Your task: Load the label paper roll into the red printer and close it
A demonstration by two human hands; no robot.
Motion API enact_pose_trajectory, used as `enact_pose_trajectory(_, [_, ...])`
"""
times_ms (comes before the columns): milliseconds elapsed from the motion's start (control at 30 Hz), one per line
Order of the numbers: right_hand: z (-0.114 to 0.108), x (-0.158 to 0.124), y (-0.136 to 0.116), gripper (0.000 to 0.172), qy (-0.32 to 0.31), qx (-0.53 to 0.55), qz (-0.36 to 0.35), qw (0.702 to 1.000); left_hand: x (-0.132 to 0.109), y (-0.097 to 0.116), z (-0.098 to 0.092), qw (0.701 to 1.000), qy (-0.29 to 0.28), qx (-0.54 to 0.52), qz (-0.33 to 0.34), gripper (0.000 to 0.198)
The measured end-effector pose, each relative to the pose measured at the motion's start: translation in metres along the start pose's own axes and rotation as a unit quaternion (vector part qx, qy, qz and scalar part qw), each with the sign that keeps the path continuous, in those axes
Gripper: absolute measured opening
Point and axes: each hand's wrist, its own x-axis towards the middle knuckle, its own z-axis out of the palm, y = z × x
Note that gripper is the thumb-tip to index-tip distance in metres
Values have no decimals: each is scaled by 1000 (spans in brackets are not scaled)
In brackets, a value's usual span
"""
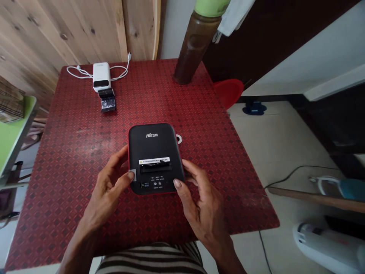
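A black desktop printer (154, 146) with a red trim and a white warning label (154, 161) lies on the red patterned table (71, 160). My left hand (110, 186) grips its left side, with the thumb on a small grey tag (132, 175). My right hand (199, 201) holds its front right corner, with the thumb on top. A small white ring (179, 139) shows just past the printer's right edge. Further back lie a white box (101, 76) with a white cable (80, 72) and a black strip (107, 104).
A brown cylinder with a green top (194, 45) stands at the table's far edge. Beyond it is a red seat (229, 91). A wooden wall (71, 26) rises at the back left, and a white appliance (325, 247) sits on the floor at lower right.
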Motion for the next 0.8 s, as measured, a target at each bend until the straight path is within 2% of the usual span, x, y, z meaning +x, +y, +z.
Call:
enact_pose_trajectory(133, [1, 1, -1, 36, 4, -10, -7, 1000, -1, -1, 4, 999, 21, -27, -17, 53])
enact_pose_trajectory(300, [2, 0, 0, 35, 8, -4, -7, 1000, -2, 0, 9, 999, 19, -32, -16, 54])
enact_pose_trajectory(567, [5, -4, 2, 48, 17, 62, 35, 997, 0, -3, 12, 998, 44, -46, -20, 56])
enact_pose_trajectory(800, [-5, 5, 3, 43, 0, 45, 27, 999, -6, -10, 15, 996, 27, -88, -7, 55])
